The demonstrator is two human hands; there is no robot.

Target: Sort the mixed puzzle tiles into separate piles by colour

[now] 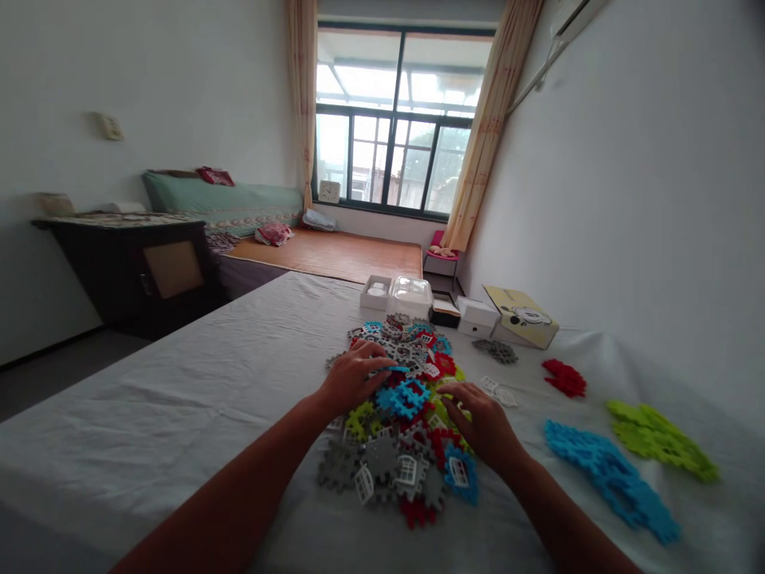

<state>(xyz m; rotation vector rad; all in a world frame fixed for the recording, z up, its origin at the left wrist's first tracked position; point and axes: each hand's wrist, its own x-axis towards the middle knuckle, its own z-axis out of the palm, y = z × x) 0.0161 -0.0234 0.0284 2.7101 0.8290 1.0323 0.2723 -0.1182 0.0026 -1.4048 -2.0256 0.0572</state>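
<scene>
A mixed pile of flat interlocking plastic building pieces (382, 454) in grey, blue, red, green and white lies on the sheet in front of me. My left hand (358, 371) is over the left side of the pile, its fingers closed on a thin blue building piece (400, 368). Just below that piece are more blue notched pieces (409, 397). At the pile's right side, my right hand (475, 410) is bent over lime-green pieces (439, 410), thumb and forefinger apart. I see nothing held between them.
To the right lie sorted groups: blue pieces (610, 478), green pieces (661, 438), red pieces (565, 378), grey pieces (495, 351) and white window frames (499, 391). Behind the pile stand a clear plastic box (410, 296), small white boxes (476, 316) and a yellow box (519, 316).
</scene>
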